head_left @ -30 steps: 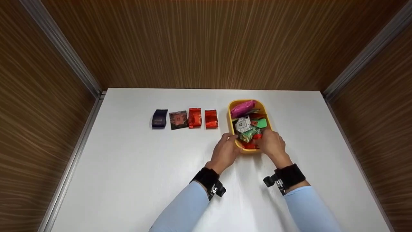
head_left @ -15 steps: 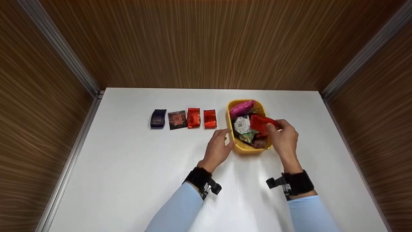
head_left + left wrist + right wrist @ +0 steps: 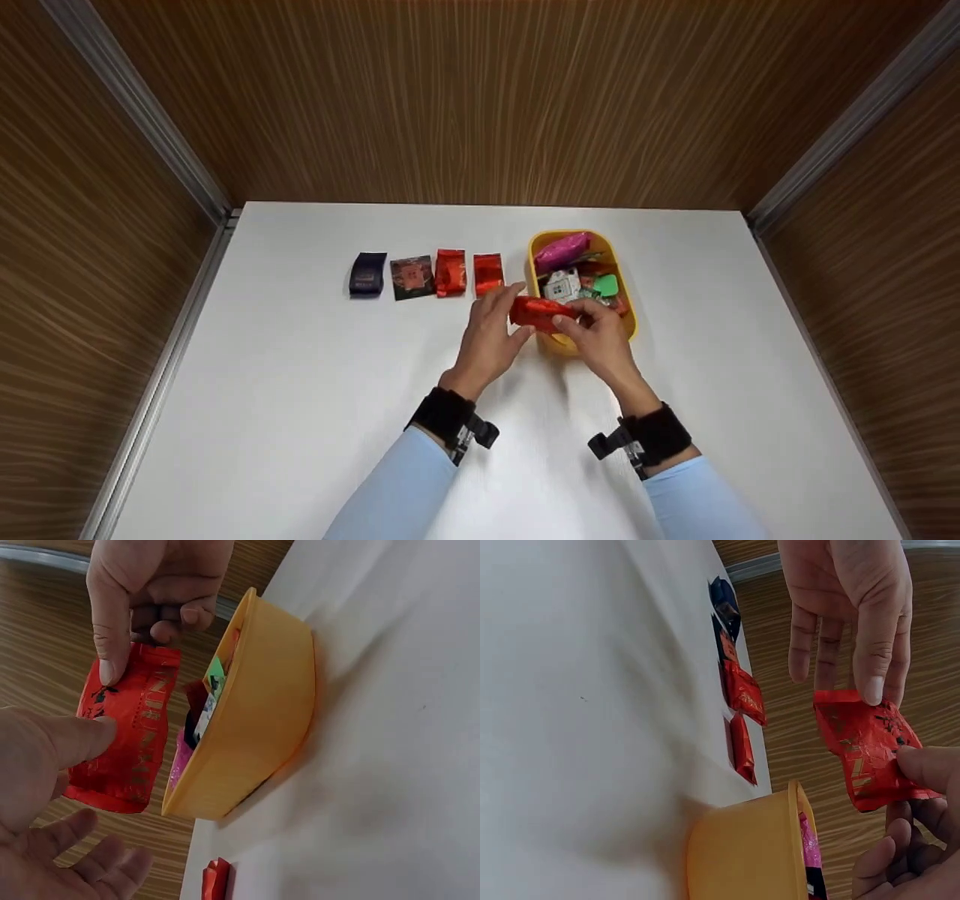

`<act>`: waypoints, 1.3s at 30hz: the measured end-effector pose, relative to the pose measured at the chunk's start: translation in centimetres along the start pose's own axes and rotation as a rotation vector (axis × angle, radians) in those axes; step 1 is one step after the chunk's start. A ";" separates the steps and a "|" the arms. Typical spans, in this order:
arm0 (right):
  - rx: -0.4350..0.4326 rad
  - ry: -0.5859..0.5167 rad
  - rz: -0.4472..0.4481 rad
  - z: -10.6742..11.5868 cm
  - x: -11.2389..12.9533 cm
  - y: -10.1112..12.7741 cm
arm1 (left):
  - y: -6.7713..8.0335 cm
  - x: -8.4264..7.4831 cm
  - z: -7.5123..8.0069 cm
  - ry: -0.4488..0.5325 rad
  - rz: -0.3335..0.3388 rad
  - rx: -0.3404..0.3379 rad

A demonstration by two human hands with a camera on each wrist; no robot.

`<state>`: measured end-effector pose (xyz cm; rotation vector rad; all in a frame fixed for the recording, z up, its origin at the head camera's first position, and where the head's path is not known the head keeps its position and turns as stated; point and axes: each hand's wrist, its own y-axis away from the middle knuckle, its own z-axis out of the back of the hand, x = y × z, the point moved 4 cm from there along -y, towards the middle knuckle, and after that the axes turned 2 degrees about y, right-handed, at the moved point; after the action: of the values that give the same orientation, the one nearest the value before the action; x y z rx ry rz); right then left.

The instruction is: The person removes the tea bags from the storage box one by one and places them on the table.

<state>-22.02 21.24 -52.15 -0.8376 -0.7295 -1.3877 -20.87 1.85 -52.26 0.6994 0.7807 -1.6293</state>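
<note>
A red foil packet (image 3: pixel 537 315) with printed lettering is held up over the near left side of the yellow tub (image 3: pixel 634 324). My right hand (image 3: pixel 604 346) pinches its right end, thumb on the face turned toward me. From the other side my left hand (image 3: pixel 484 343) reaches around the packet's left end, its fingers mostly straight. In the left wrist view the left thumb overlaps the printed face of the red packet (image 3: pixel 142 739), and the other fingers are spread below. Inside the tub lie a pink packet (image 3: pixel 562 251), a white patterned one (image 3: pixel 561 286) and a green piece (image 3: pixel 606 285).
Left of the tub a row lies on the white table (image 3: pixel 285 390): a dark blue packet (image 3: pixel 367 274), a black-and-red square sachet (image 3: pixel 412 277), a red packet (image 3: pixel 451 273) and another red packet (image 3: pixel 488 274). Wood-grain panels (image 3: pixel 465 105) enclose the back and sides.
My right hand has lifted the red packet out of the tub and carried it leftward. The left hand has left the tub's rim and now meets the packet's left end.
</note>
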 end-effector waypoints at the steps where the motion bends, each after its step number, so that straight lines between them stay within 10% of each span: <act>1: 0.014 0.018 0.018 -0.2 0.3 -0.1 | 0.1 0.2 0.1 -0.014 -0.007 0.002; 15: 0.038 0.016 0.065 -3.0 1.2 0.2 | 1.6 5.4 2.2 0.251 0.156 -0.049; 28: 0.039 -0.014 0.038 -2.8 0.0 1.9 | 5.4 16.4 12.2 0.195 0.570 -0.194; 39: 0.020 -0.009 0.039 -2.7 -0.1 2.4 | 6.1 19.2 16.2 0.196 0.688 -0.170</act>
<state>-19.74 18.99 -53.85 -0.8389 -0.7298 -1.3399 -18.95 -23.20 -58.43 0.8916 0.7012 -0.8732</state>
